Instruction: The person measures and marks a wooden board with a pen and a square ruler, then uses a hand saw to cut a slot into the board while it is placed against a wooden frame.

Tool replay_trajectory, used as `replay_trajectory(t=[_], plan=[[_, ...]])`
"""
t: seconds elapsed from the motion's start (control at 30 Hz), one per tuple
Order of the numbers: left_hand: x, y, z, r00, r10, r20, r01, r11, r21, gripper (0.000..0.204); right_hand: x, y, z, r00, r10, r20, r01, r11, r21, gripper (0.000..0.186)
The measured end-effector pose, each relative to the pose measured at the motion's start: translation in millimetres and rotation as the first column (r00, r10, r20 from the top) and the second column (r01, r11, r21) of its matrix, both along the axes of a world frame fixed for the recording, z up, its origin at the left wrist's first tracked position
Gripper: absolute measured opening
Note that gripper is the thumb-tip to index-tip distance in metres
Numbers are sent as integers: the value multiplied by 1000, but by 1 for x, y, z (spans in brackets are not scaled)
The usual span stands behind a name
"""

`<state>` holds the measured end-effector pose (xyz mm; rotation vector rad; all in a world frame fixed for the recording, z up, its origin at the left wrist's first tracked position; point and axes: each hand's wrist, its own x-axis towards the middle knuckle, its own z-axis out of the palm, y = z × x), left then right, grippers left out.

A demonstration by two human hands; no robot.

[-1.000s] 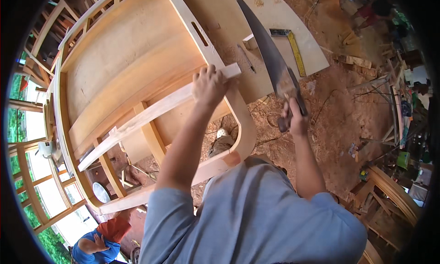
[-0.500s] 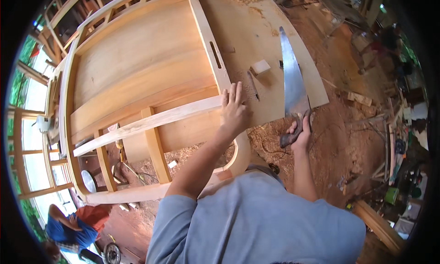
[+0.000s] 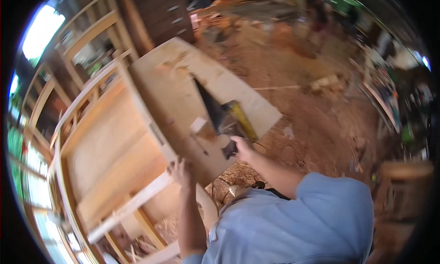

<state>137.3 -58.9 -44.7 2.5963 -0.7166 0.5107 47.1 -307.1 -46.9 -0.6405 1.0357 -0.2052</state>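
In my right hand (image 3: 242,149) is the dark handle of a handsaw (image 3: 207,101). Its tapering blade lies on or just above the plywood board (image 3: 178,103), pointing away from me. My left hand (image 3: 181,172) rests with its fingers apart on a wooden frame (image 3: 140,112), where a pale wooden strip (image 3: 133,203) meets the side rail. Motion smears the fingertips. Close to the saw's left side sits a small wooden block (image 3: 200,125), with a thin pencil-like stick (image 3: 200,145) below it. A long yellow and black object (image 3: 240,119) lies right of the blade.
Sawdust lies along the far part of the board. Wooden chair-like frames (image 3: 94,35) stand at the far left, beside a dark drawer cabinet (image 3: 167,16). Reddish ground with shavings (image 3: 302,131) spreads to the right. At far right is blurred clutter (image 3: 389,94).
My view has swung right. The saw has moved from upright beside the board's edge to lying over the board near the block. The left hand stays at the frame's joint.
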Motion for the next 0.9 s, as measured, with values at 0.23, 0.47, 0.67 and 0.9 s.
replay_trajectory(t=[0.23, 0.47, 0.67, 0.9], plan=[[22, -24, 8, 987, -136, -85, 145, 984, 107, 9, -51, 9, 35, 817, 574, 56, -553, 806, -211, 27], [-31, 48, 35, 951, -253, -178, 169, 907, -385, 15, 24, 71, 33, 686, 726, 46, -582, 585, -565, 33], [-87, 173, 44, 865, 304, -400, -351, 935, -49, 29, 89, 105, 5, 608, 793, 25, -330, 281, -901, 41], [-116, 347, 27, 633, 694, -342, -761, 477, -440, 29, 85, 147, -8, 690, 717, -99, -207, 65, -976, 30]])
